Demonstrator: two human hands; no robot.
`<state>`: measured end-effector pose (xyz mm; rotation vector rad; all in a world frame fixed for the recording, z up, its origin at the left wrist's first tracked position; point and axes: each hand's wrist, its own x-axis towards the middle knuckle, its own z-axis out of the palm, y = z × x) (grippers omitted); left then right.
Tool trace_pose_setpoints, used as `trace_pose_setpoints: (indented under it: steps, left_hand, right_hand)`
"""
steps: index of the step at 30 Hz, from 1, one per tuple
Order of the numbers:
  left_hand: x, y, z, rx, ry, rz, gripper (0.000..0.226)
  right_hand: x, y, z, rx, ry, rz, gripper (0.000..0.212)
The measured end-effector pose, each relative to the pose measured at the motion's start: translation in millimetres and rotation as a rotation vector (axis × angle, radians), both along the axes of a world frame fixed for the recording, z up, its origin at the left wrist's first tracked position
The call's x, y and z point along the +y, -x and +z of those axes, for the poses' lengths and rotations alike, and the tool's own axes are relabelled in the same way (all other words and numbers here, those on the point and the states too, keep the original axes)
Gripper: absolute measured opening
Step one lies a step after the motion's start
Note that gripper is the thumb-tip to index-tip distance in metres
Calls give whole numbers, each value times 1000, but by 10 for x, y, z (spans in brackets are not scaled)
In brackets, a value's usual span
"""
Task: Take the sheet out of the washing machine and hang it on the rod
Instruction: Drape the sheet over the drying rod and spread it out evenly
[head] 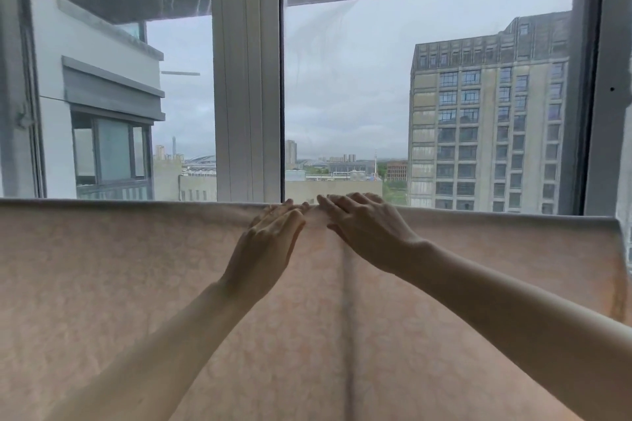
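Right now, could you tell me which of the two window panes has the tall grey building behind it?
The right pane, above the right hand. Its tall grey building fills the right side; the left pane shows a white balcony wall close by.

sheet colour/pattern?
Pale peach-pink sheet with a faint tone-on-tone floral or lace-like pattern, backlit by the window; seen in the head view, the only one.

The sheet (136, 284) is thin matt cloth, pale pink with a faint woven pattern; the window frame (246, 79) looks smooth and painted.
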<state>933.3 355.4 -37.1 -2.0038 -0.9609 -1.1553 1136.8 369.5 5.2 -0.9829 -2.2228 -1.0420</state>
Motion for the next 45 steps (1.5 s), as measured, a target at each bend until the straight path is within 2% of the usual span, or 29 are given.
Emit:
trace_pose_setpoints:
  steps: [4,8,13,18,22,24,28,32,35,40,45]
  left_hand:
    - [-1,268,120,-23,52,26,8]
    - [56,761,229,-51,103,164,25]
    - [80,1238,258,-114,107,243,17]
    - [87,1382,268,-53,122,228,9]
    - [104,1502,70,27,124,208,32]
    - [109,1522,19,25,101,221,36]
    - [123,1493,-7,4,42,215,31]
    - [124,1522,-33,7,-14,164,15]
    - [102,1564,-29,10,-43,127,15]
    - [56,1616,23,-36,-93,130,4]
    - [133,1872,139,40,-59,129,21]
  right_hand:
    - [30,32,-24,3,-55,77,42]
    - [-1,-61,-17,6,1,107,47]
    - [-1,-44,-29,27,13,113,47]
    - [-20,54,-53,47,-4,112,44]
    - [-6,112,-107,84,-47,49,43]
    - [3,205,-118,104,-62,27,44]
    - [31,519,-139,47,-45,55,49]
    - [126,871,-151,18,-34,39,55]
    - [201,1111,-126,7,-47,12,59]
    - [233,1405,-80,48,-46,101,43]
    - [263,1354,-123,39,-29,183,46]
